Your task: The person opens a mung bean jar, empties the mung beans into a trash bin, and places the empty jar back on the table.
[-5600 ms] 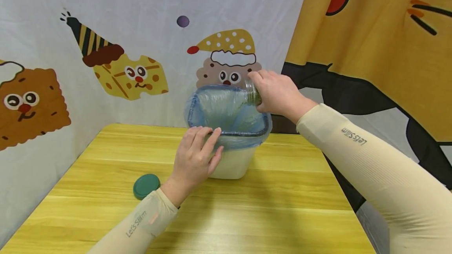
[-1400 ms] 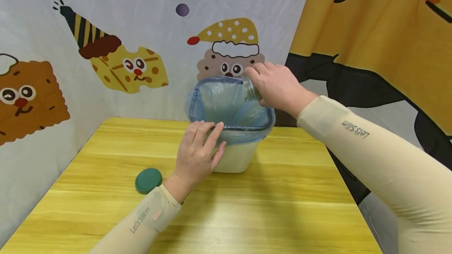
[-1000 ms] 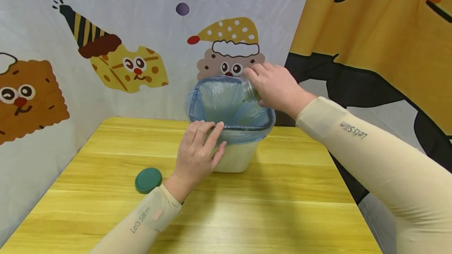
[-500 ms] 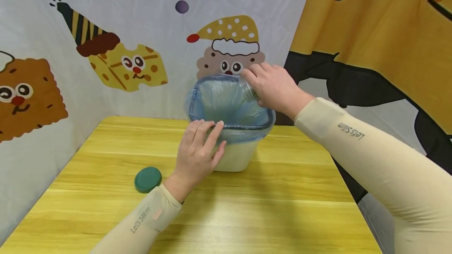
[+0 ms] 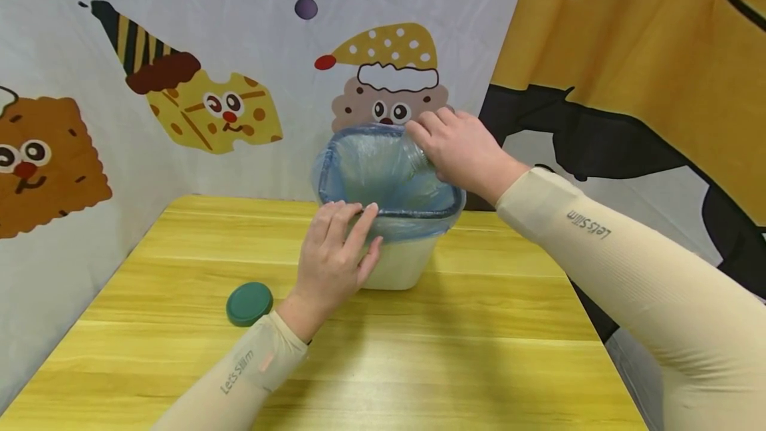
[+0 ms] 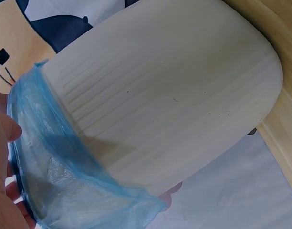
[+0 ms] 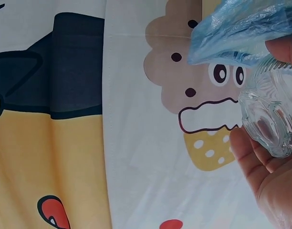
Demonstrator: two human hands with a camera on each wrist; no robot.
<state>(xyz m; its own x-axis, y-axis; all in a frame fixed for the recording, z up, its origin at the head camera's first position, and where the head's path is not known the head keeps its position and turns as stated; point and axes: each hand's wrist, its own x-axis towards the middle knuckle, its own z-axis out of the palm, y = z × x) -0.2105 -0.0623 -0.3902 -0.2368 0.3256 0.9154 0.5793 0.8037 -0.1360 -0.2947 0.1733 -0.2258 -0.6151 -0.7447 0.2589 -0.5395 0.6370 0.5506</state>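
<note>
A small off-white trash can [image 5: 399, 265] stands on the table, lined with a translucent blue garbage bag [image 5: 413, 228] folded over its rim. My left hand [image 5: 332, 255] grips the near rim through the bag, fingers over the edge and thumb outside; the left wrist view shows the thumb [image 6: 11, 130] against the bag. Over the right side of the opening, my right hand [image 5: 461, 148] holds a clear glass jar [image 5: 415, 157], tipped with its mouth toward the inside of the can. The right wrist view shows the jar's base [image 7: 270, 121] looking clear. Fingers cover much of the jar.
A green round lid [image 5: 249, 304] lies on the wood-patterned table [image 5: 479, 351], left of the can and close to my left wrist. Behind the table hangs a white cloth [image 5: 239, 5] with cartoon figures, and at the right a yellow one [image 5: 628, 52].
The right hand has shifted slightly left, bringing the jar further in over the opening. Green bits seen at the jar's mouth earlier no longer show. The left hand keeps its place on the rim.
</note>
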